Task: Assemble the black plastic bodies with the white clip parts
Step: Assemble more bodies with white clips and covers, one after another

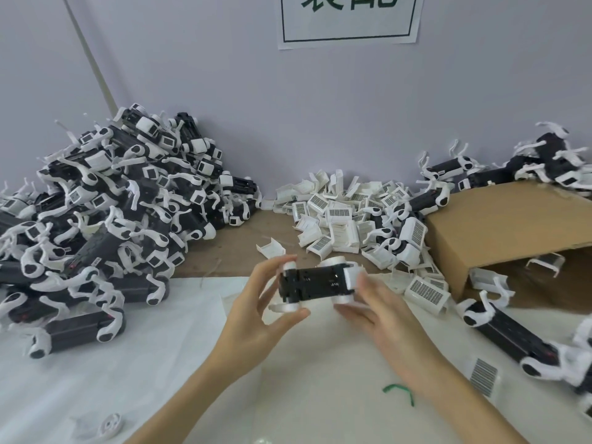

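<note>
I hold one black plastic body (312, 284) with white rounded ends in mid-air over the white sheet, between both hands. My left hand (261, 312) grips its left end, thumb below and fingers above. My right hand (376, 310) holds the right end, where a white clip part (351, 276) sits against the body. A heap of loose white clip parts (336, 213) lies just behind, against the wall.
A tall pile of black-and-white bodies (105, 219) fills the left side. A tipped cardboard box (509, 232) lies at the right, with more bodies (512, 338) in front of and behind it. A green twist tie (400, 392) and a white ring piece (110, 426) lie on the white sheet (160, 363).
</note>
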